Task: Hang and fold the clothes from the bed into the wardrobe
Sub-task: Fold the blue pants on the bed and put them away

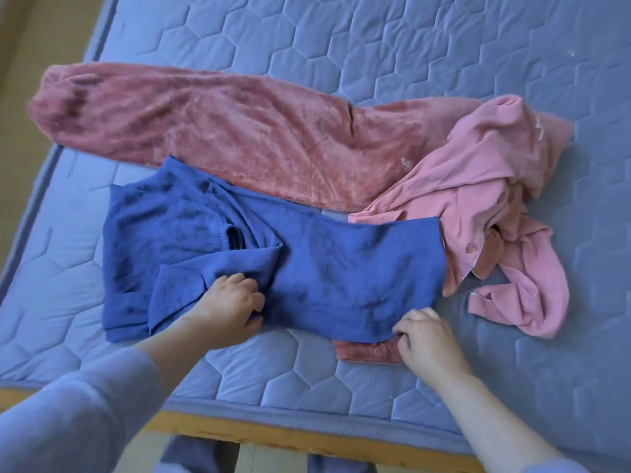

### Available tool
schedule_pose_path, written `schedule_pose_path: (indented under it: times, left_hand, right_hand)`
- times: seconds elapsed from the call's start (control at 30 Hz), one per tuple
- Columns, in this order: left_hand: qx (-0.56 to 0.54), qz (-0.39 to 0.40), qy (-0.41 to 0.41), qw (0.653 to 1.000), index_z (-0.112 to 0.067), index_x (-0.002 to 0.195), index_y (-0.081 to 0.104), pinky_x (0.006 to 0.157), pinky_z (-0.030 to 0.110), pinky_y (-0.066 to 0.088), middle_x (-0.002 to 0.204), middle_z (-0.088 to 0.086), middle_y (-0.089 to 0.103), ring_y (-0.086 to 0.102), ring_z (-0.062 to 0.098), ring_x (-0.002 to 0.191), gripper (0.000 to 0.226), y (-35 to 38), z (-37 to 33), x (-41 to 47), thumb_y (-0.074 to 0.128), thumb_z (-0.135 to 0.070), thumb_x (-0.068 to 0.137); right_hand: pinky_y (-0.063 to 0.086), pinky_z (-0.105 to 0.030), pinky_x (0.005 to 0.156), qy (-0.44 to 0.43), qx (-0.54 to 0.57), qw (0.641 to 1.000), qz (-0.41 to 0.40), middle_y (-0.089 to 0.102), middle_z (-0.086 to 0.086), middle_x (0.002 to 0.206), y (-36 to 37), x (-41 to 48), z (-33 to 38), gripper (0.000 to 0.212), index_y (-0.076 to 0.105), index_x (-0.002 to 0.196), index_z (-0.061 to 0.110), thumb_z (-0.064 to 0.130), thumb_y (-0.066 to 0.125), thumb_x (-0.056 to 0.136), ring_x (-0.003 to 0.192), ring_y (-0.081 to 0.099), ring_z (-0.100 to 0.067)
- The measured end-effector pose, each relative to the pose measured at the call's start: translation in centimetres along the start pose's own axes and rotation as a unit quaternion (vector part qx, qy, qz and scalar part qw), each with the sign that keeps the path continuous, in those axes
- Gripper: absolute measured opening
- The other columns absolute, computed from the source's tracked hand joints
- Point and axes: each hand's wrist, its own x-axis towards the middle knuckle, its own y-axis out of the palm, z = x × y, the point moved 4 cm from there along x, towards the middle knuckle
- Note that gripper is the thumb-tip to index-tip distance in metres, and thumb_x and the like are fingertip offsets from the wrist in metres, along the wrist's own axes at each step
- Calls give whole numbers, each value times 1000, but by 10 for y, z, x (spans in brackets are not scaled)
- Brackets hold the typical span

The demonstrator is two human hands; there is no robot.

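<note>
Blue top [341,268] on the bed [444,46]: left hand [232,302] grips a fold mid-cloth, right hand [426,339] pinches the near hem. Pink trousers [222,131] and pink shirt [478,172] lie behind.

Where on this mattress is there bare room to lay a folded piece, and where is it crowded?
Bare: the far mattress beyond the fleece trousers; the near-left corner beside the blue garment; the right strip past the pink shirt. Crowded: the middle, where those three overlap, and the near side, where the left hand and right hand grip the blue garment.
</note>
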Motion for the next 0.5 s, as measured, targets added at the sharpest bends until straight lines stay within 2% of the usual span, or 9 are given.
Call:
schedule_pose_path:
  times: [0.07,0.17,0.27,0.33,0.43,0.5]
  left_hand:
    - [-42,-42,-12,998,-20,93,68,81,34,43,94,-2,59,55,22,92,27,-1,-4,7,49,-39,87]
    - [-124,-129,-25,984,-13,90,65,71,37,46,87,3,57,57,26,86,18,-15,-14,22,56,-29,90]
    - [-155,-161,-31,974,-7,102,63,67,40,45,97,9,54,58,32,86,16,-35,-25,46,54,-16,92]
    - [-154,-176,-38,971,-6,117,60,72,43,47,111,11,52,58,35,87,26,-48,-28,66,53,-13,93]
    - [-138,-190,-53,971,-7,131,51,78,47,48,124,9,47,56,34,96,38,-63,-30,96,54,-12,93]
    - [-122,-180,-64,974,-10,136,45,79,46,48,130,7,43,56,34,98,43,-68,-29,113,55,-15,94]
  right_hand:
    - [47,-33,84,53,71,995,-51,69,2,95,-4,3,-2,24,76,94,16,6,58,81,100,56,-24]
    - [50,-36,75,52,117,978,-163,69,-5,88,-23,15,-2,19,74,89,10,-1,64,77,87,59,-31]
    - [48,-39,88,-4,118,968,-223,68,-10,103,-50,37,-3,26,72,103,5,-4,66,78,95,59,-33]
    - [44,-41,97,-29,104,964,-244,66,-15,112,-68,58,-7,31,69,111,0,-3,67,80,105,58,-35]
    - [38,-43,106,-25,56,972,-228,60,-18,124,-84,90,-16,39,62,123,-2,5,67,84,119,53,-37]
    - [35,-43,106,6,31,978,-205,57,-17,129,-86,106,-25,44,56,128,0,15,66,88,124,47,-36]
